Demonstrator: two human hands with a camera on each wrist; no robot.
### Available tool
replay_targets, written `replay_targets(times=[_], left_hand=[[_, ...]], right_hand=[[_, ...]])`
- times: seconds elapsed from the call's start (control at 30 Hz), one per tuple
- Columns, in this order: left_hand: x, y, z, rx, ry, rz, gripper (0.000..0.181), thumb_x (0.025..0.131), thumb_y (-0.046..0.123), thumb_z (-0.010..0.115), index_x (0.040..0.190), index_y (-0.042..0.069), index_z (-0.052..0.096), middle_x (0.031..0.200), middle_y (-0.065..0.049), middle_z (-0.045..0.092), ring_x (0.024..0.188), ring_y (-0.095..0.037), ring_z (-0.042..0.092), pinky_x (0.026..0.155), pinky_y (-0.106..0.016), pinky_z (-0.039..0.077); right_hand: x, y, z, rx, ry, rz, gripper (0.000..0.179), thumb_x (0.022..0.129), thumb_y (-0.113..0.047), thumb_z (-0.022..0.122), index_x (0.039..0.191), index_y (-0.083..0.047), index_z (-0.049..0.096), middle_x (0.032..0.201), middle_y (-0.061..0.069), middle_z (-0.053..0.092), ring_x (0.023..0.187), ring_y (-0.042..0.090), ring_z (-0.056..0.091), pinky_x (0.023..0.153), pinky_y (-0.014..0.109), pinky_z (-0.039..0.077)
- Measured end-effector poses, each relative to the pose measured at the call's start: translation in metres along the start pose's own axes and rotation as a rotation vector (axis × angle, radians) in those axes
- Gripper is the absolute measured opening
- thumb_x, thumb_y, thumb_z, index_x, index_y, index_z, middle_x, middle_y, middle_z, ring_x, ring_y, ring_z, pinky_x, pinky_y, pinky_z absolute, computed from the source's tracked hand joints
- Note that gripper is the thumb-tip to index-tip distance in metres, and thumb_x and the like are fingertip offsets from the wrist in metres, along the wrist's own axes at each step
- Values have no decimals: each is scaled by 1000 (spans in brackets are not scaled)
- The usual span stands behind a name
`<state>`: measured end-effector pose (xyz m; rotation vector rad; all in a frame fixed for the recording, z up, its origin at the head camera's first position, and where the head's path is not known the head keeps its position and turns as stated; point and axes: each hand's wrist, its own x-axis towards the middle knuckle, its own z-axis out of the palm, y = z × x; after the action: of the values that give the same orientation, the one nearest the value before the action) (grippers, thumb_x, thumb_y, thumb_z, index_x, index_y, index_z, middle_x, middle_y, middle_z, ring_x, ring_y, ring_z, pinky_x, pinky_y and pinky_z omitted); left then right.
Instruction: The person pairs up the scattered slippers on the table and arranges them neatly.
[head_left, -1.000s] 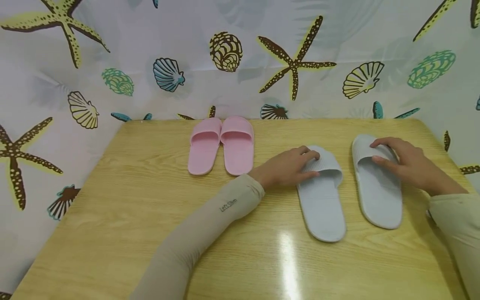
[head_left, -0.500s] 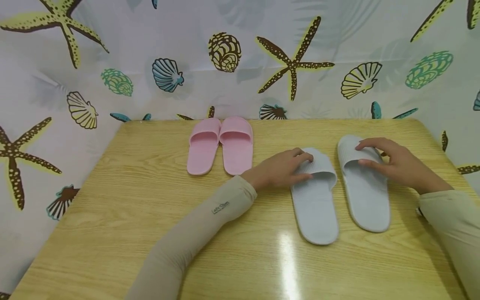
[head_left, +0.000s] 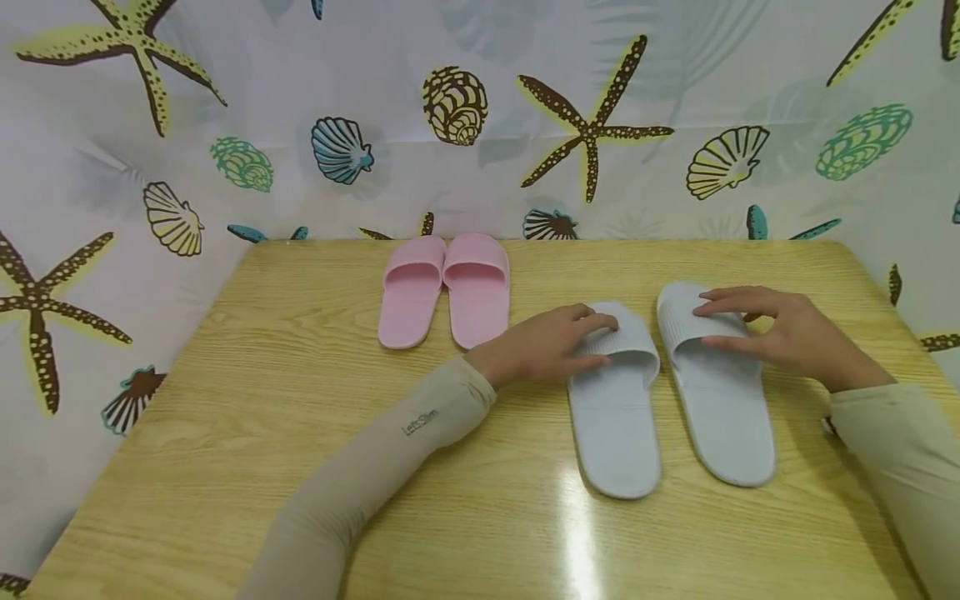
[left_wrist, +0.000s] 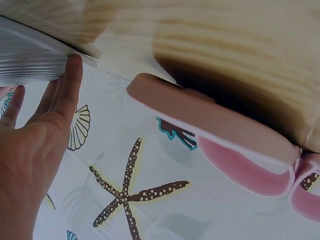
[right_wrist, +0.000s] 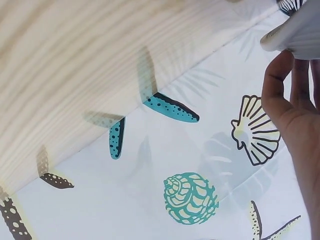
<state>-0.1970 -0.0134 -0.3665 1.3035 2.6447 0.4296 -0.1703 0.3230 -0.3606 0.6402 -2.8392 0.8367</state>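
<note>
Two white slide slippers with ribbed straps lie side by side on the right part of the wooden table (head_left: 300, 417), their toes toward the back. My left hand (head_left: 543, 342) grips the strap of the left white slipper (head_left: 618, 442), coming from its left side. The strap of the right white slipper (head_left: 727, 425) is in my right hand (head_left: 787, 337), held from the right. This slipper slants, with its heel out to the right. In the left wrist view, fingers (left_wrist: 72, 82) meet the slipper's edge. Only a corner of the slipper (right_wrist: 295, 37) shows in the right wrist view.
A pair of pink slippers (head_left: 477, 308) stands at the table's back edge, left of the white ones and close to my left forearm. A white curtain (head_left: 375, 75) printed with starfish and shells surrounds the table's back and sides.
Both white slippers have moved left and slightly toward me with my hands. The right one has come closer to the left one and turned a little. The pink slippers stay put.
</note>
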Motion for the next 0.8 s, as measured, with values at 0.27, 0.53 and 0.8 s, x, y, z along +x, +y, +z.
replay_targets(times=[0.27,0.53,0.8], left_hand=[[-16,-4,-3,20,75,44,45,99,43,59,140,25,53,136,-3,56,124,-17,56,109,-31,43],[-32,-4,-5,8,102,24,44,100,44,57,140,26,54,135,-2,56,125,-17,55,109,-32,43],[-44,-5,-6,-2,105,8,44,99,44,58,139,26,54,134,-2,58,124,-16,57,108,-31,44]], right_hand=[[1,-16,4,71,-32,62,41,76,-34,87,114,-37,74,132,0,65,114,-22,45,87,-2,29],[3,-32,15,59,-27,8,42,74,-33,88,112,-40,74,128,-4,68,114,-22,45,87,-2,30],[4,-50,27,-3,-13,-47,43,70,-36,90,110,-44,74,125,-5,70,116,-2,57,89,-3,30]])
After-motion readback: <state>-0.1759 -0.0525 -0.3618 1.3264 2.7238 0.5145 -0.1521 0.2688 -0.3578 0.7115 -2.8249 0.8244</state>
